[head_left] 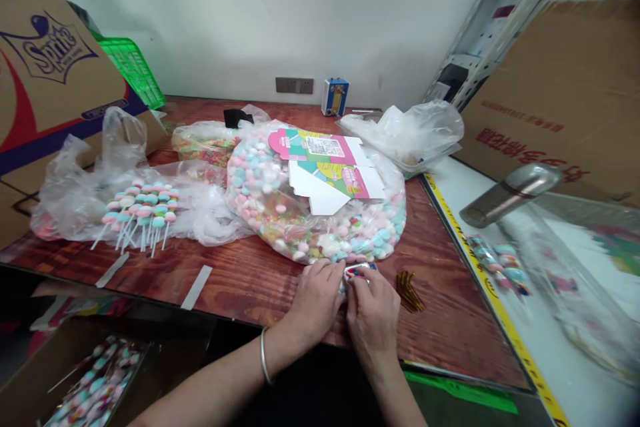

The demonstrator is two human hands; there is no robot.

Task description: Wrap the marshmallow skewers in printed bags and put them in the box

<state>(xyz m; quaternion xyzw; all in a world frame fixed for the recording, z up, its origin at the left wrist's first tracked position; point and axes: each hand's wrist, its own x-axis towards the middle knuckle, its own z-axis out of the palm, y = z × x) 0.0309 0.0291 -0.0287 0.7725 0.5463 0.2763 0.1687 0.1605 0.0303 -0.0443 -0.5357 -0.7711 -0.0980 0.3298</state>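
Note:
My left hand [316, 300] and my right hand [373, 310] meet at the near edge of the wooden table [250, 280], both pinching a small clear packet of coloured candy [357, 272]. Just beyond them lies a big clear bag of pastel marshmallow candies [280, 203], with flat printed pink-and-green cartons [327, 163] resting on top. A bundle of gold twist ties [409, 290] lies right of my right hand. Marshmallow skewers on white sticks [143, 210] lie on plastic at the left.
A Sprite cardboard box [45, 73] and green basket [131, 70] stand at the left. A box of finished skewers [95, 383] sits below the table. At the right are a crumpled plastic bag [415, 133], a cardboard box [560, 93] and a white machine surface with a metal roller [510, 193].

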